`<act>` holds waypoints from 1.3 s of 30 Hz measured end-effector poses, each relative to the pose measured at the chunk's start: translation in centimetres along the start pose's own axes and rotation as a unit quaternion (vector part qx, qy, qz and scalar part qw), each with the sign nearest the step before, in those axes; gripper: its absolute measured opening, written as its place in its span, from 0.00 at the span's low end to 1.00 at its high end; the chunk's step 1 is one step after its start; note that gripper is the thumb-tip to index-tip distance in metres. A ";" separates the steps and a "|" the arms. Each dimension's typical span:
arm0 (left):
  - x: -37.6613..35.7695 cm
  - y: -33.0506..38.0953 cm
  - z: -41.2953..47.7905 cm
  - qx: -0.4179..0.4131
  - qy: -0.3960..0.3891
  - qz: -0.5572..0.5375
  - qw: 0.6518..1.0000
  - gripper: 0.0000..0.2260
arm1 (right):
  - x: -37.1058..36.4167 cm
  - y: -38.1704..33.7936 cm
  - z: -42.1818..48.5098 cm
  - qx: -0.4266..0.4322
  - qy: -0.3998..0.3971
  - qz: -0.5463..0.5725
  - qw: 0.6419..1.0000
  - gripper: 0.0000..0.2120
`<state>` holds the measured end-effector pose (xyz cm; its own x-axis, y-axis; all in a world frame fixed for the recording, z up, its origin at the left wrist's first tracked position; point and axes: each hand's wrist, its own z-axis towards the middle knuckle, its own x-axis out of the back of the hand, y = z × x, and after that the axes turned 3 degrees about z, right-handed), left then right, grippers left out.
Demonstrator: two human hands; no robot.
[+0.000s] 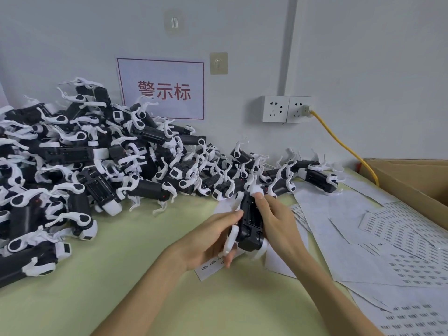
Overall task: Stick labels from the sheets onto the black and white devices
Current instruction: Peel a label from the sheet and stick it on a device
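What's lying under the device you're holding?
A narrow label strip on the table, its far end covered by the left hand and the device. Whatever else lies beneath is hidden.

Print on label sheets (pixel 417 270) illegibly small.

Devices (pixel 80 161) left, label sheets (pixel 388 238) right
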<state>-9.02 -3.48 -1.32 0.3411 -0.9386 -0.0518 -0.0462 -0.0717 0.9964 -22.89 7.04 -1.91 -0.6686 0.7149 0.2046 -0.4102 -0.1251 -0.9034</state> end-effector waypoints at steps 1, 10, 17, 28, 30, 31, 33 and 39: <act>-0.1 0.0 0.0 -0.004 0.008 0.002 1.000 0.22 | 0.0 -0.1 -0.1 -0.007 -0.008 -0.005 1.000 0.17; -0.6 -0.5 0.6 -0.048 0.110 0.048 0.992 0.23 | 0.4 -0.8 -0.4 -0.037 -0.168 0.078 0.982 0.33; -1.1 -1.1 0.3 -0.148 0.145 0.128 0.970 0.25 | 0.5 -0.7 -0.1 -0.033 -0.100 0.121 0.987 0.20; -0.2 0.4 -0.2 0.011 0.120 -0.036 0.992 0.28 | 1.1 -1.1 -0.1 -0.053 -0.207 0.146 0.966 0.19; 0.2 0.3 -0.1 0.021 0.082 -0.072 0.994 0.28 | 1.3 -1.1 -0.1 -0.063 -0.230 0.170 0.956 0.19; 0.2 0.4 -0.1 0.017 0.071 -0.085 0.994 0.27 | 1.4 -1.1 -0.1 -0.067 -0.231 0.179 0.954 0.20; 0.0 0.4 -0.1 0.004 0.068 -0.093 0.993 0.23 | 1.5 -1.0 0.0 -0.060 -0.232 0.181 0.954 0.21; 0.5 0.2 -0.2 0.004 0.119 -0.086 0.989 0.13 | 1.2 -0.9 -0.2 -0.026 -0.257 0.136 0.956 0.35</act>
<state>-8.70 -3.87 -1.18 0.5555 -0.8067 -0.2015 0.0241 -0.2267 0.9737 -23.21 8.12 -0.95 -0.9684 0.2257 0.1064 -0.1559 -0.2145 -0.9642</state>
